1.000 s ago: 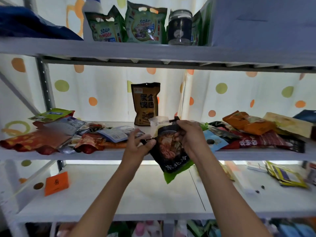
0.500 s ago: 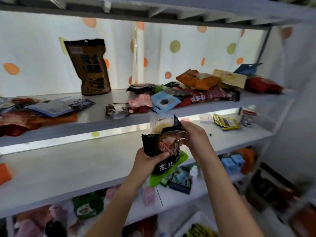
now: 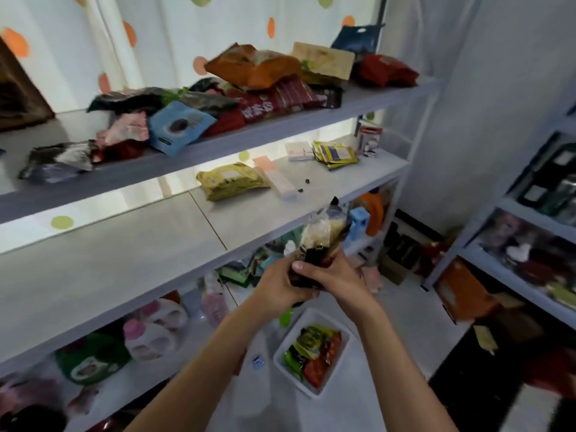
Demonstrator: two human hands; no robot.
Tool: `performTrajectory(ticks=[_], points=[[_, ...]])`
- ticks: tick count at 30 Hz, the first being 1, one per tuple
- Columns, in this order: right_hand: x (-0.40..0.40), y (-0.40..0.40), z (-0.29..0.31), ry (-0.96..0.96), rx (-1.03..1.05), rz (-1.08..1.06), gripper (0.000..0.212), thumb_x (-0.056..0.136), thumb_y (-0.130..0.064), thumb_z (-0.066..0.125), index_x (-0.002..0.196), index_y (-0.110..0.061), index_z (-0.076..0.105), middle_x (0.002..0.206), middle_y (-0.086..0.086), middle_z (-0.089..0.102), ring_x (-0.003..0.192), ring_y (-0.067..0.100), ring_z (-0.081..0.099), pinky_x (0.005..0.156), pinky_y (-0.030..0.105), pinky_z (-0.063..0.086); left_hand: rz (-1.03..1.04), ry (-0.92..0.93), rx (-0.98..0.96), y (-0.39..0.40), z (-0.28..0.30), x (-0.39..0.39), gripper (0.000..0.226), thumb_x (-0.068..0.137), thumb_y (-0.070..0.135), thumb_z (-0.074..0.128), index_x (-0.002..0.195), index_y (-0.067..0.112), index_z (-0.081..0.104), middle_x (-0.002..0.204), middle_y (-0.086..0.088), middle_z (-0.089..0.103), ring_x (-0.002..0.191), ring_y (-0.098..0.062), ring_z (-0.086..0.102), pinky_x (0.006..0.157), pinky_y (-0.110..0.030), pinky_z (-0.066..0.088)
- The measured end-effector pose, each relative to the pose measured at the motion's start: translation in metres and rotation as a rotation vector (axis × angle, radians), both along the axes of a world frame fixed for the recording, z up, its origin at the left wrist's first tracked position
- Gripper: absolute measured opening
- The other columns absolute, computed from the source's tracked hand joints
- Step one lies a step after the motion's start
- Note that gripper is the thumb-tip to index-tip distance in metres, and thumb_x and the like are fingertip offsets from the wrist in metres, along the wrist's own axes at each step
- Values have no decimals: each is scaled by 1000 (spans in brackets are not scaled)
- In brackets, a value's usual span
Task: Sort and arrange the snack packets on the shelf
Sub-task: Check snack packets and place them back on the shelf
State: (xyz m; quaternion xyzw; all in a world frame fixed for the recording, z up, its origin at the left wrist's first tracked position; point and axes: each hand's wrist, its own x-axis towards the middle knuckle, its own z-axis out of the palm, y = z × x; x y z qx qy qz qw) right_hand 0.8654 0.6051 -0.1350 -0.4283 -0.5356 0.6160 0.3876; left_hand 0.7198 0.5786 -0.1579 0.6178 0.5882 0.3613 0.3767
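Crinkly black packets (image 3: 321, 244) in both hands.

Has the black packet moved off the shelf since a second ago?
Yes. The black packet, held by both the left hand and right hand, has come down from the snack shelf to below the shelf under it.

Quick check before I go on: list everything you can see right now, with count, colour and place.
held packets: a bunch, black and clear, in both hands below the middle shelf
snack pile: many, mixed colours, upper shelf
blue packet: one, upper shelf front edge
yellow packet: one, middle shelf
yellow sachets: a few, middle shelf right end
white tray: one, floor, holding red, green and yellow packets
left hand: grips the bunch
right hand: grips the bunch
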Motion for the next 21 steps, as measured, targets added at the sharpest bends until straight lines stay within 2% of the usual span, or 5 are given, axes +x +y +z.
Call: performTrajectory(ticks=[6, 8, 11, 17, 21], points=[[73, 18, -37, 184, -146, -247, 49, 81, -8, 76, 125, -19, 57, 110, 3, 73, 97, 16, 72, 73, 28, 58, -218, -78, -170, 25, -11, 50, 48, 80, 6, 75, 117, 33, 61, 116, 22, 59, 109, 7, 57, 91, -18, 48], [94, 22, -45, 294, -210, -286, 46, 81, -3, 72, 121, -19, 57, 105, 4, 74, 92, 19, 73, 72, 32, 57, -78, -51, -130, 38, -14, 63, 40, 81, 23, 78, 116, 32, 60, 115, 21, 57, 116, -1, 55, 97, -23, 44], [116, 29, -55, 382, -255, -291, 30, 79, 1, 65, 100, -21, 68, 99, 10, 73, 88, 23, 71, 80, 40, 55, 67, 80, -140, 62, -21, 79, 76, 69, 44, 83, 134, 20, 51, 125, 12, 49, 120, -7, 47, 102, -29, 40], [143, 49, -70, 419, -259, -212, 53, 83, 15, 53, 77, -30, 79, 97, 14, 70, 97, 35, 63, 98, 55, 45, -109, -15, -254, 94, -29, 100, 46, 64, 36, 89, 103, 18, 72, 97, 1, 75, 92, -14, 71, 91, -44, 55], [148, 71, -95, 436, -339, -229, 21, 74, -5, 69, 91, -13, 78, 109, 24, 69, 100, 38, 65, 97, 53, 50, -151, -83, -311, 114, -38, 104, 47, 66, 27, 89, 107, 15, 69, 100, 0, 75, 94, -14, 71, 90, -37, 56]])
